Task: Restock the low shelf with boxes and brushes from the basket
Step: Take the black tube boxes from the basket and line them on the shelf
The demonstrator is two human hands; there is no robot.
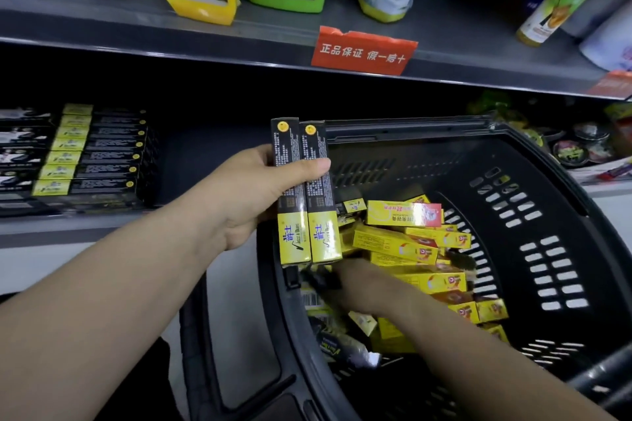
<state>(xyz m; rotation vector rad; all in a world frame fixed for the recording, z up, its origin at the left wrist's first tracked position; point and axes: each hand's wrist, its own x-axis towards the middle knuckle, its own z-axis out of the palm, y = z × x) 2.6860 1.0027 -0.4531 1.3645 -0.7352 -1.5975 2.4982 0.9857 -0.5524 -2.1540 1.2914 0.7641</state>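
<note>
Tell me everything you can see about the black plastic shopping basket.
The black plastic shopping basket stands open before the low shelf. Its smooth, curved walls are pierced by rows of slots, and a dark handle hangs outside its left wall. Inside lies a loose heap of long yellow cardboard boxes. The right hand reaches into that heap; the left hand holds two black-and-yellow boxes upright above the left rim.

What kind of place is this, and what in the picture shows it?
Most likely a shop aisle: the low shelf holds rows of identical black-and-yellow boxes, a red shelf-edge label hangs from the upper shelf, and a black shopping basket holds more boxed goods.
</note>
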